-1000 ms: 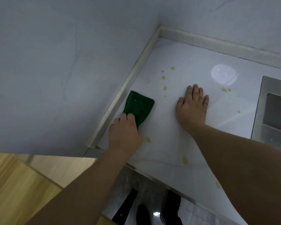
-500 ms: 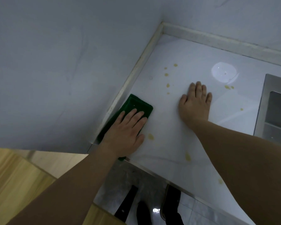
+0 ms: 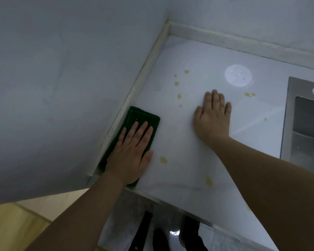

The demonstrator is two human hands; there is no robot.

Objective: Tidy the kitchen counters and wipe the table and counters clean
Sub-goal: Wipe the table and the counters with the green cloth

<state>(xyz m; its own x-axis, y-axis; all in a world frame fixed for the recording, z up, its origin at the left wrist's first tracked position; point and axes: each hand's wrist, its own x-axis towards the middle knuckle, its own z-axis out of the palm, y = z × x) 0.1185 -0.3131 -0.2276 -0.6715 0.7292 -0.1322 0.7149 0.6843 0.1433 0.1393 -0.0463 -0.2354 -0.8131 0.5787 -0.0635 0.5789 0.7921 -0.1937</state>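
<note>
- Left hand (image 3: pixel 130 151) pressed flat, palm down, on a green cloth (image 3: pixel 143 116), fingers straight and slightly spread, thumb out to the right side; nothing gripped, only pinned under the palm.
- Green cloth lying mostly beneath the left hand, its far end sticking out past the fingertips (image 3: pixel 145 124), a sliver showing at the heel of the hand by the counter's near edge.
- Cloth's left edge touching the raised pale strip (image 3: pixel 134 91) at the foot of the wall, just left of the left hand.
- Right hand (image 3: pixel 213 118) laid flat and open on the white counter (image 3: pixel 179 134), fingers together and pointing away, holding nothing.
- Right hand well apart from the cloth, bare counter between the two hands.
- Yellow spots on the counter: one (image 3: pixel 163 160) just right of the left thumb, another (image 3: pixel 208 181) nearer the front edge between the two forearms.
- More small yellow spots (image 3: pixel 176 83) beyond the gap between the hands, up and left of the right fingertips.
- Two spots (image 3: pixel 248 95) just beyond and right of the right hand, one more (image 3: pixel 265 119) to its right.
- Round bright glare (image 3: pixel 238 75) on the counter beyond the right fingertips.
- Steel sink (image 3: pixel 288 120) at the far right, past the right hand.
- Dark shoes (image 3: pixel 188 232) on the floor below the counter's front edge, between the forearms.
</note>
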